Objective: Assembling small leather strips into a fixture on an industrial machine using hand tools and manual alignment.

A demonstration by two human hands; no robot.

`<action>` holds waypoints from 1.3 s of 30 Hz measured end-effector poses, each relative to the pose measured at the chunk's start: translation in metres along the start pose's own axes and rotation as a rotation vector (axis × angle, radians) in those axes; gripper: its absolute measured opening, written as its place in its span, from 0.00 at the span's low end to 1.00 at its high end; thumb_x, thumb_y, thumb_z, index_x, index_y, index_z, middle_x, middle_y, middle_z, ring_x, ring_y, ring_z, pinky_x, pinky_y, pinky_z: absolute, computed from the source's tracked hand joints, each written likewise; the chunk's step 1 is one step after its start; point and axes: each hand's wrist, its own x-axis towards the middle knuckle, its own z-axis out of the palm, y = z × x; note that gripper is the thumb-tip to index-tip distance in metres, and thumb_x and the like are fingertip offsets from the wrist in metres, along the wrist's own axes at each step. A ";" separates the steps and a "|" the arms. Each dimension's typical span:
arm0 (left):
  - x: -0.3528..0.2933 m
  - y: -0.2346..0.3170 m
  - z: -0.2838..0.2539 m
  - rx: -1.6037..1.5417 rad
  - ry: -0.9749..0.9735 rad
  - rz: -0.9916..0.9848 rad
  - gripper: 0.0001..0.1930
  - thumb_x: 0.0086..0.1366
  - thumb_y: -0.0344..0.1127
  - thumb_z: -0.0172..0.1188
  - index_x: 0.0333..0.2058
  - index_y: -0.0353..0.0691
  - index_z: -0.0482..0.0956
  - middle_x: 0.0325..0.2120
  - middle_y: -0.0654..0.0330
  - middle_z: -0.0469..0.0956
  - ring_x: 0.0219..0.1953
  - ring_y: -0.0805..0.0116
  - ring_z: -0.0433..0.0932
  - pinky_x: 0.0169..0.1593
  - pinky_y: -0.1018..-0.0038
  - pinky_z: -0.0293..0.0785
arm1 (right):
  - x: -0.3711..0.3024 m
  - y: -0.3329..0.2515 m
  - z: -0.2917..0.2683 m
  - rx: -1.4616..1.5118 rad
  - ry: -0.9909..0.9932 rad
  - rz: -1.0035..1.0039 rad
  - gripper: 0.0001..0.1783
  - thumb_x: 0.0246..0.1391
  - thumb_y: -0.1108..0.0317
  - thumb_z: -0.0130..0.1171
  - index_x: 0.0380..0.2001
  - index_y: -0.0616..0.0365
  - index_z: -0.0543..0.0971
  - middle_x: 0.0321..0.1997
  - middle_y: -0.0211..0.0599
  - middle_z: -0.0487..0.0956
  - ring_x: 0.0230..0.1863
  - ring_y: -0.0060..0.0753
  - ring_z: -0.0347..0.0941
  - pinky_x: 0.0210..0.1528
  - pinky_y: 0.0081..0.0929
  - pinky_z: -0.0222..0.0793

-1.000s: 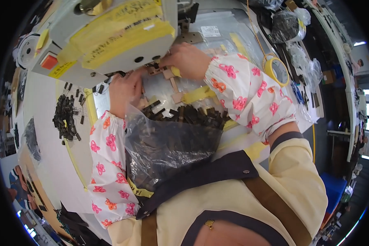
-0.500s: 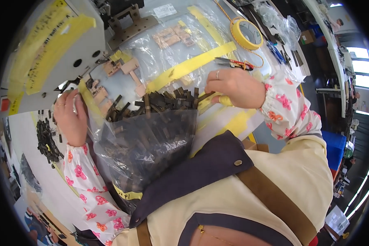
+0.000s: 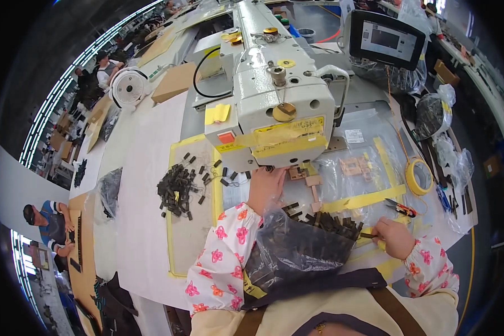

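Note:
A clear plastic bag (image 3: 297,249) full of small dark strips sits in front of my chest. My right hand (image 3: 395,236) rests at the bag's right edge, fingers pinched on one dark strip (image 3: 367,236). Reaching forward, my left hand (image 3: 267,187) lies under the head of a white sewing machine (image 3: 274,95), touching the table by the needle area; whether it holds anything is hidden. Tan template pieces (image 3: 312,180) lie just right of that hand.
A heap of dark strips (image 3: 176,185) lies left of the machine. A yellow tape roll (image 3: 417,176), small snips (image 3: 400,208), plastic bags (image 3: 431,115) and a screen (image 3: 383,39) stand to the right. Other people work at the far left (image 3: 47,224).
My head has lifted, so the machine now fills the upper view. My left hand moved from the bag's left edge up under the machine head. My right hand dropped to the bag's right edge.

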 end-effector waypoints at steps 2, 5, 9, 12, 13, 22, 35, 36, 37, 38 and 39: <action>0.008 0.005 0.004 0.035 -0.015 -0.035 0.08 0.58 0.31 0.51 0.36 0.45 0.77 0.34 0.58 0.77 0.38 0.55 0.73 0.45 0.62 0.64 | 0.002 0.010 -0.003 0.061 -0.038 0.040 0.09 0.35 0.75 0.59 0.23 0.58 0.71 0.26 0.40 0.70 0.30 0.45 0.70 0.30 0.35 0.66; 0.009 -0.006 0.002 -0.039 -0.155 -0.140 0.07 0.59 0.32 0.50 0.35 0.45 0.76 0.30 0.58 0.77 0.31 0.55 0.73 0.43 0.63 0.64 | 0.008 0.015 -0.003 0.104 -0.034 0.001 0.08 0.35 0.77 0.59 0.23 0.58 0.71 0.23 0.41 0.71 0.28 0.47 0.70 0.29 0.36 0.65; 0.018 -0.008 0.005 -0.116 0.042 0.000 0.07 0.62 0.30 0.47 0.36 0.42 0.74 0.25 0.56 0.76 0.22 0.58 0.72 0.32 0.66 0.67 | 0.018 0.027 -0.034 0.162 -0.004 0.096 0.06 0.39 0.78 0.57 0.22 0.61 0.70 0.19 0.36 0.72 0.21 0.36 0.69 0.25 0.29 0.64; 0.015 -0.012 0.005 -0.217 0.043 -0.080 0.07 0.64 0.30 0.45 0.36 0.39 0.73 0.24 0.53 0.76 0.21 0.59 0.73 0.25 0.66 0.68 | 0.061 0.018 -0.057 0.285 0.119 0.070 0.04 0.43 0.77 0.56 0.23 0.61 0.71 0.17 0.32 0.71 0.19 0.24 0.66 0.24 0.23 0.63; 0.014 -0.013 0.008 -0.203 0.015 -0.103 0.07 0.64 0.29 0.45 0.36 0.38 0.73 0.24 0.51 0.75 0.22 0.59 0.74 0.22 0.66 0.67 | 0.080 0.014 -0.056 0.302 0.115 0.017 0.04 0.44 0.76 0.57 0.23 0.62 0.71 0.19 0.31 0.72 0.21 0.20 0.66 0.26 0.21 0.63; 0.015 0.003 -0.006 -0.149 -0.034 -0.094 0.09 0.59 0.30 0.52 0.39 0.39 0.75 0.28 0.49 0.76 0.33 0.45 0.73 0.37 0.59 0.69 | 0.216 0.002 0.017 0.657 0.128 -0.188 0.06 0.44 0.74 0.57 0.29 0.62 0.76 0.22 0.36 0.76 0.24 0.27 0.71 0.29 0.24 0.66; 0.012 0.004 -0.010 -0.119 -0.026 -0.083 0.13 0.51 0.19 0.48 0.34 0.38 0.75 0.31 0.49 0.74 0.36 0.47 0.71 0.39 0.63 0.68 | 0.219 0.007 0.019 0.299 0.252 -0.392 0.08 0.40 0.76 0.58 0.29 0.61 0.79 0.27 0.41 0.76 0.30 0.45 0.73 0.34 0.34 0.69; 0.012 0.006 -0.011 -0.121 -0.027 -0.087 0.13 0.51 0.19 0.48 0.34 0.38 0.75 0.31 0.49 0.74 0.36 0.47 0.71 0.39 0.63 0.68 | 0.219 0.007 0.019 0.277 0.257 -0.400 0.08 0.39 0.77 0.58 0.28 0.61 0.79 0.27 0.40 0.76 0.31 0.45 0.73 0.34 0.34 0.69; 0.014 0.007 -0.012 -0.137 -0.015 -0.060 0.12 0.51 0.19 0.48 0.34 0.38 0.75 0.30 0.50 0.74 0.35 0.47 0.71 0.38 0.63 0.68 | 0.218 0.008 0.018 0.275 0.255 -0.396 0.08 0.39 0.77 0.58 0.28 0.61 0.79 0.27 0.40 0.76 0.31 0.45 0.73 0.34 0.34 0.69; 0.015 0.008 -0.012 -0.153 -0.003 -0.033 0.12 0.51 0.19 0.48 0.33 0.39 0.75 0.29 0.51 0.74 0.33 0.48 0.72 0.38 0.62 0.68 | 0.217 0.007 0.016 0.249 0.253 -0.406 0.08 0.39 0.77 0.57 0.28 0.61 0.79 0.27 0.40 0.76 0.31 0.45 0.73 0.34 0.34 0.69; 0.015 0.009 -0.010 -0.158 -0.003 -0.033 0.12 0.51 0.19 0.48 0.33 0.39 0.75 0.29 0.51 0.74 0.33 0.48 0.72 0.38 0.62 0.68 | 0.216 0.007 0.016 0.222 0.250 -0.415 0.08 0.40 0.77 0.57 0.28 0.61 0.79 0.27 0.40 0.76 0.31 0.45 0.73 0.34 0.34 0.69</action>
